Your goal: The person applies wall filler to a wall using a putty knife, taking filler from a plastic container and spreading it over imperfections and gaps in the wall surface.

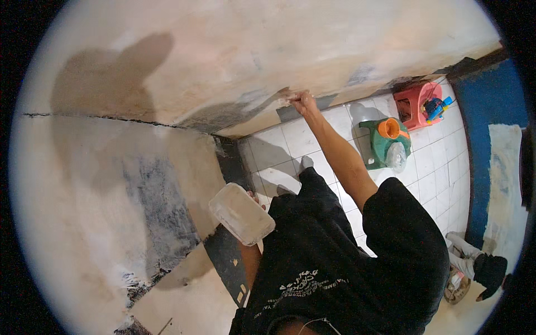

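My left hand (260, 202) is closed round a shallow white rectangular tub (242, 214), mostly hidden beneath and behind it. Pale smeared paste coats the tub's inside. With the arm stretched far out, my right hand (302, 103) is at the lower part of the wall (240, 61), its fingers closed. Something small and flat may be in that grip, against the wall, but it is too unclear to name. Around the hand the wall is covered with pale filler, and dark grey patches show low down, near the floor.
On the white tiled floor (329, 134) stand a green container (381, 142) with an orange cup (389, 128) and clear plastic bag (396, 156), and a pink stool (413, 106) bearing a blue-and-yellow object. Another person (486, 271) crouches at lower right. A second wall (100, 184) rises at left.
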### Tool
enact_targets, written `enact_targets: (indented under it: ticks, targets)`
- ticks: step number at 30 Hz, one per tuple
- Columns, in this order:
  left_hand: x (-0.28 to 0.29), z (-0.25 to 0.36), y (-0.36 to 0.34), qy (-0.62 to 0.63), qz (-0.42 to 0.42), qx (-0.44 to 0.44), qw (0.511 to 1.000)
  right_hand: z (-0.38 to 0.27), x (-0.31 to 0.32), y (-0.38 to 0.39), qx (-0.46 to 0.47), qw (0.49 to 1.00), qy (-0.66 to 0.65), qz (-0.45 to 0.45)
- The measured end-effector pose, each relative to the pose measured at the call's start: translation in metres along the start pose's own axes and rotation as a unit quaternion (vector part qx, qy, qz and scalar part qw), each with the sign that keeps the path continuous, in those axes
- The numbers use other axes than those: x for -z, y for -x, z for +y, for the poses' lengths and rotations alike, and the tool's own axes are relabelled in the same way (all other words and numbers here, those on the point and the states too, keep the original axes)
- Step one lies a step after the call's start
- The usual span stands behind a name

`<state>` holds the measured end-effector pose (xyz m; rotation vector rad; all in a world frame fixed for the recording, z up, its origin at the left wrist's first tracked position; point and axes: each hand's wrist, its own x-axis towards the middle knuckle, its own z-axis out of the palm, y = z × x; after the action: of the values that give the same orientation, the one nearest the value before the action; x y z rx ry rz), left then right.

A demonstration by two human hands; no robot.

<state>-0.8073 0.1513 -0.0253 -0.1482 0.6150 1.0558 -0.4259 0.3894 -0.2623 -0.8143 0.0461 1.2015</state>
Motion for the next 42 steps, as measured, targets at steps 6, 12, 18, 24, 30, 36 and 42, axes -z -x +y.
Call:
enact_targets:
  ticks: [6,12,18,24,30,36,42]
  targets:
    - [-0.018,-0.022,-0.014,0.004,-0.005,-0.062,0.998,-0.051,-0.070,0.045,-0.051,0.994,-0.021,-0.099]
    - [-0.003,-0.039,-0.064,0.089,-0.204,0.059,0.973,-0.132,-0.097,0.158,-0.007,0.998,-0.047,0.031]
    - [-0.040,-0.073,-0.066,0.088,-0.138,0.013,0.986,-0.063,-0.004,0.033,-0.117,0.991,0.062,0.021]
    - [-0.042,-0.070,-0.052,0.106,-0.110,-0.004,0.988,-0.088,-0.033,-0.006,0.017,0.953,0.260,-0.156]
    - [-0.022,-0.063,-0.055,0.133,-0.102,0.003,0.986,-0.158,-0.108,0.129,0.007,0.969,0.231,-0.091]
    - [-0.012,-0.048,-0.077,0.083,-0.159,0.023,0.983,-0.160,-0.064,0.112,-0.074,0.993,0.054,0.078]
    - [-0.020,-0.049,-0.090,0.113,-0.187,0.039,0.975,-0.122,0.012,-0.015,-0.019,0.996,0.064,0.062]
